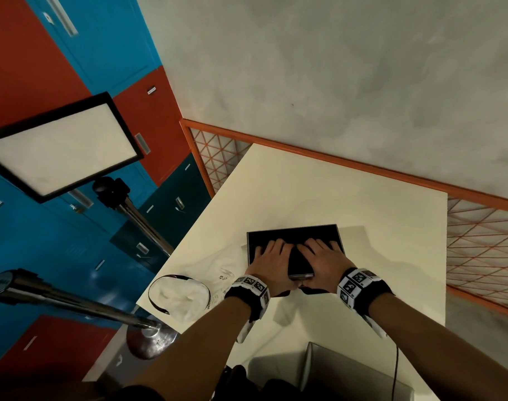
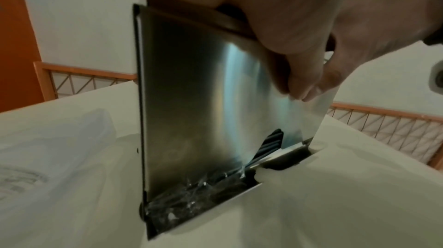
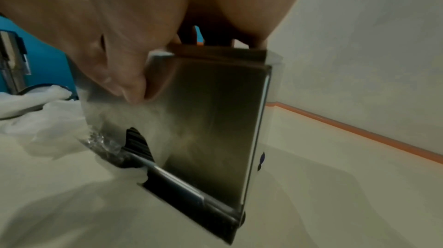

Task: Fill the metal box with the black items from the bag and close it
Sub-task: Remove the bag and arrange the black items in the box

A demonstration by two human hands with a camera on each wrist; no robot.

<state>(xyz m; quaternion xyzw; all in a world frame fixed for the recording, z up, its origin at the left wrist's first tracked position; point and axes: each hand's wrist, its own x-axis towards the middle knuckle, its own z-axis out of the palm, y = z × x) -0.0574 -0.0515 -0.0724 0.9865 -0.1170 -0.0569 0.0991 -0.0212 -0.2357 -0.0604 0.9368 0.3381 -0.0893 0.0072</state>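
The metal box (image 1: 293, 235) lies on the white table (image 1: 362, 285), its lid partly raised. My left hand (image 1: 271, 256) and right hand (image 1: 319, 256) both grip the lid's free near edge, fingers over its dark outer face. In the left wrist view the shiny inner side of the lid (image 2: 203, 100) stands steeply, my left hand (image 2: 287, 34) pinching it with the thumb inside. Black items (image 2: 191, 201) in clear wrap fill the box below. The right wrist view shows the lid (image 3: 210, 119), my right hand (image 3: 120, 74) and the black items (image 3: 136, 138). The white bag (image 1: 186, 293) lies crumpled to the left.
A light panel (image 1: 62, 146) on a steel stand (image 1: 151, 340) rises left of the table, before red and blue lockers. An orange mesh fence (image 1: 478, 241) runs behind and to the right. A grey object (image 1: 348, 371) sits at the table's near edge.
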